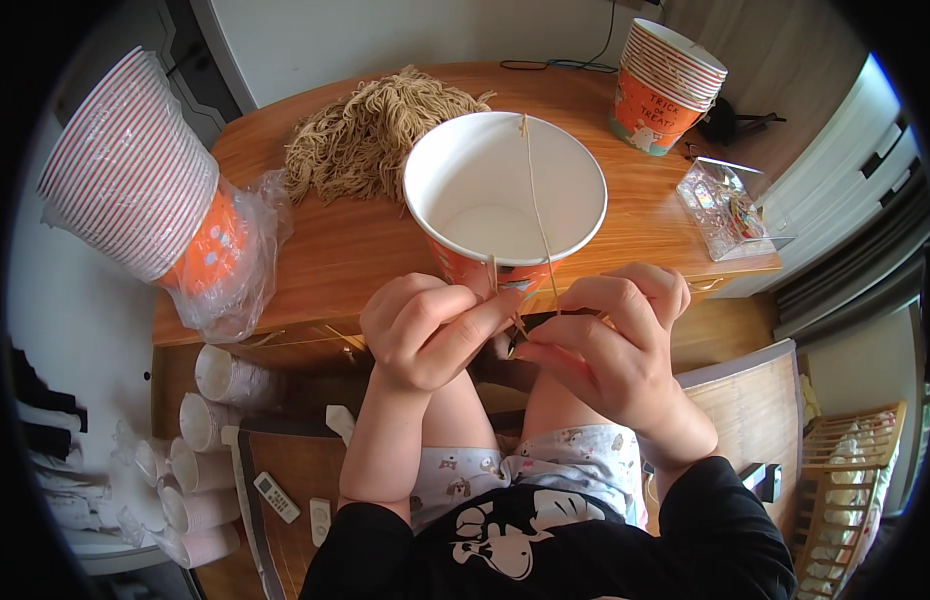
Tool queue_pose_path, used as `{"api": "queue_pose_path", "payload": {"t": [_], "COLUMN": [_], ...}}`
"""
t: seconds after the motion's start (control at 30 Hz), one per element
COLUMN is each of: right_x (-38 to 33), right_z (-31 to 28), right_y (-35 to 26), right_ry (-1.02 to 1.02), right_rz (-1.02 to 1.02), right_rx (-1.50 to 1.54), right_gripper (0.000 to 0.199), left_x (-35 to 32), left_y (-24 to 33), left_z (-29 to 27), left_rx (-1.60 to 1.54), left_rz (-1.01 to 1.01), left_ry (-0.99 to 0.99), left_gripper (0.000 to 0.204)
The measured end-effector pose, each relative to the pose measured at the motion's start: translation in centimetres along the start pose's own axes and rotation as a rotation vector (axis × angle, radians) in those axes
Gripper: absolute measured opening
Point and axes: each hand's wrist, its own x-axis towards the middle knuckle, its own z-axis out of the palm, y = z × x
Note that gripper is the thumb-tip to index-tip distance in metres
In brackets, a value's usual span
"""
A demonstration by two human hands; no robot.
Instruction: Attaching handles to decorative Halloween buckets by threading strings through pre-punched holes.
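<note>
A white-lined orange paper bucket (440, 165) stands at the table's near edge, its mouth tilted toward me. Thin tan cord (536, 200) is fixed at the bucket's far rim and crosses the opening, then drops over the near rim to my fingers. My left hand (422, 330) is closed in a pinch on cord just below the near rim, close against the bucket's front wall. Beside it, my right hand (620, 345) pinches the cord too, thumb and forefinger together. A short loop of cord shows at the near rim above my left fingers. The fingertips partly hide how the strands cross.
A heap of tan cords (380, 130) lies behind the bucket on the wooden table (315, 270). Nested buckets in plastic (135, 170) lean at the left; another stack (665, 90) stands back right. A clear tray (730, 210) sits at the right edge. More white buckets (200, 475) lie below left.
</note>
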Motion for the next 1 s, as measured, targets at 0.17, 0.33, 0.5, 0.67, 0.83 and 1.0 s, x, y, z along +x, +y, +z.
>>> {"api": "queue_pose_path", "payload": {"t": [0.17,0.33,0.5,0.67,0.83,1.0], "right_x": [-0.4,-0.5,-0.2,-0.4,0.4,-1.0], "right_z": [0.0,-0.3,-1.3,-2.1,-0.8,4.1], "right_y": [0.3,0.4,0.1,2.7,8.1,11.8], "right_ry": [0.019,0.035,0.009,-0.065,-0.058,-0.197], "right_rz": [0.007,0.000,0.025,0.000,0.125,0.424], "right_rx": [-0.017,-0.029,-0.047,-0.181,-0.233,0.157], "right_gripper": [0.022,0.023,0.026,0.022,0.014,0.023], "left_x": [0.2,0.4,0.2,0.2,0.0,2.2], "left_y": [0.0,-0.5,-0.9,-0.5,-1.1,-1.3], "left_z": [0.0,0.1,-0.1,-0.2,-0.4,-1.1], "left_rx": [0.030,-0.045,-0.097,-0.185,-0.178,-0.064], "left_rz": [-0.036,-0.101,-0.235,-0.391,-0.333,-0.179], "left_ry": [0.043,0.044,0.064,0.007,-0.024,-0.157], "left_gripper": [0.023,0.025,0.027,0.030,0.030,0.026]}}
